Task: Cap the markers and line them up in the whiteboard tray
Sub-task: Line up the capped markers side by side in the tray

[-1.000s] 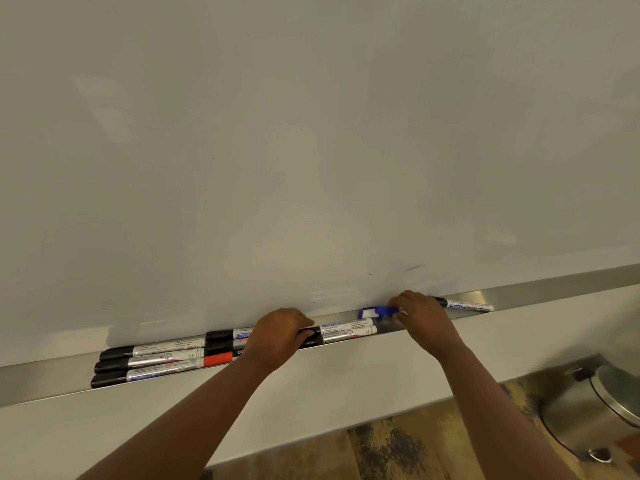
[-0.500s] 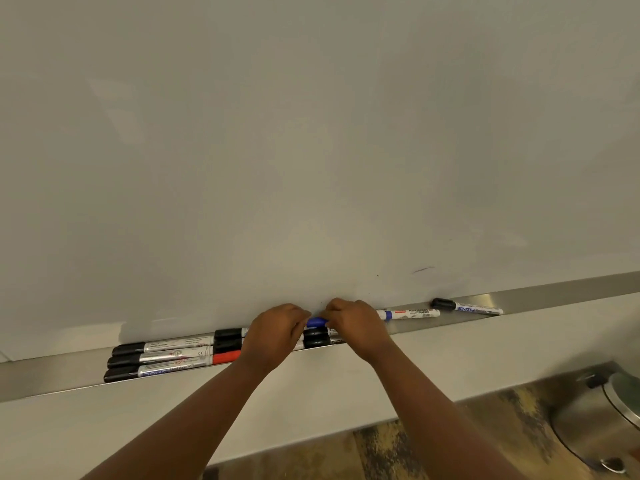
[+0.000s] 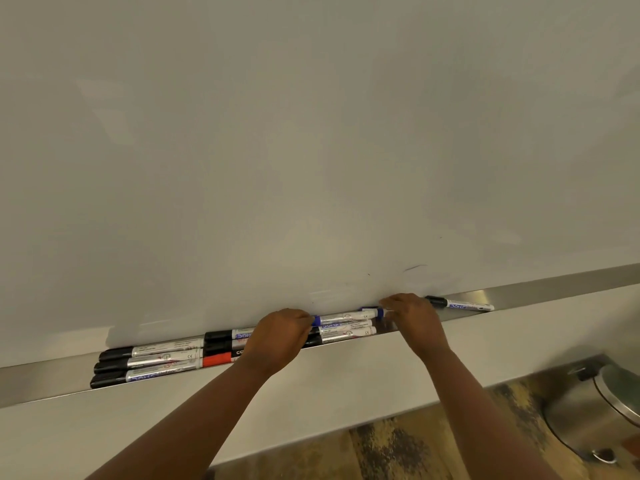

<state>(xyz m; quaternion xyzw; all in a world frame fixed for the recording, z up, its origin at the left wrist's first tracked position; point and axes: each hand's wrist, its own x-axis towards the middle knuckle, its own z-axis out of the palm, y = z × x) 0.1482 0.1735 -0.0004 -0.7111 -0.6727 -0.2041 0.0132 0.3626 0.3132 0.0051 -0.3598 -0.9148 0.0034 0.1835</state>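
A steel whiteboard tray (image 3: 554, 289) runs below the whiteboard. Three black-capped markers (image 3: 152, 363) lie side by side at its left. A second group with two black caps and a red cap (image 3: 216, 359) follows, partly under my left hand (image 3: 280, 337). Further right, a blue marker (image 3: 346, 317) lies along the board above two silver markers (image 3: 346, 332). My left hand pinches the blue marker's left end, and my right hand (image 3: 412, 320) holds its right end. A lone black-capped marker (image 3: 459, 304) lies apart, just right of my right hand.
The white wall ledge (image 3: 381, 393) juts out under the tray. A steel pedal bin (image 3: 599, 407) stands on the patterned floor at the lower right. The tray continues bare to the right of the lone marker.
My right hand slid right from beside my left hand to the blue marker's right end. The blue marker now sits further left, level with the two silver markers.
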